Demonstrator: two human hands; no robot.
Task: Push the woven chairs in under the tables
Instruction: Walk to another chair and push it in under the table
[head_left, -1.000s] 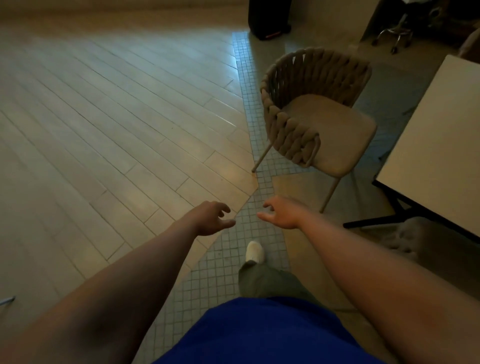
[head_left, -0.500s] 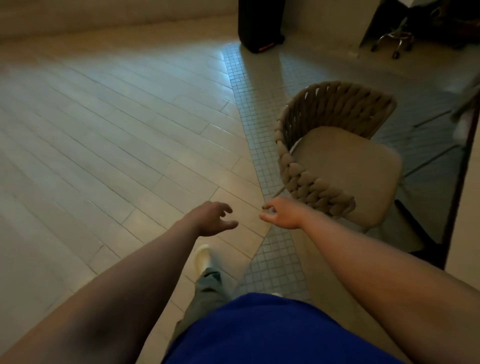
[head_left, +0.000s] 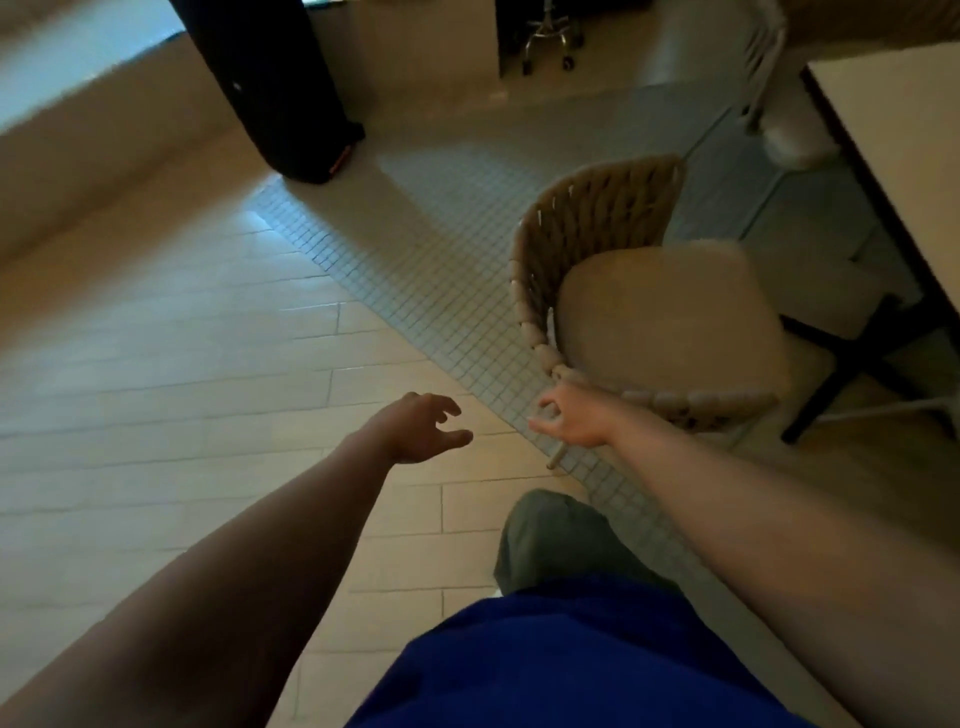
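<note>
A beige woven chair (head_left: 597, 228) with a padded seat stands on the small-tiled floor strip, its seat facing a white-topped table (head_left: 904, 166) at the right edge. The chair sits out from the table, with a gap between them. My right hand (head_left: 569, 418) is open, fingers spread, right at the near corner of the woven backrest; contact is unclear. My left hand (head_left: 418, 428) hovers open over the wood floor, well left of the chair and holding nothing.
A black upright object (head_left: 280, 88) stands at the back. A wheeled stool base (head_left: 550, 41) is farther off. Another pale chair (head_left: 769, 78) sits beside the table's far end. The table's black legs (head_left: 852, 364) run under it. My leg steps forward below.
I have walked closer, and the chair now sits nearer and more to the right in view. My right hand has come up to the backrest corner; my left hand stays open.
</note>
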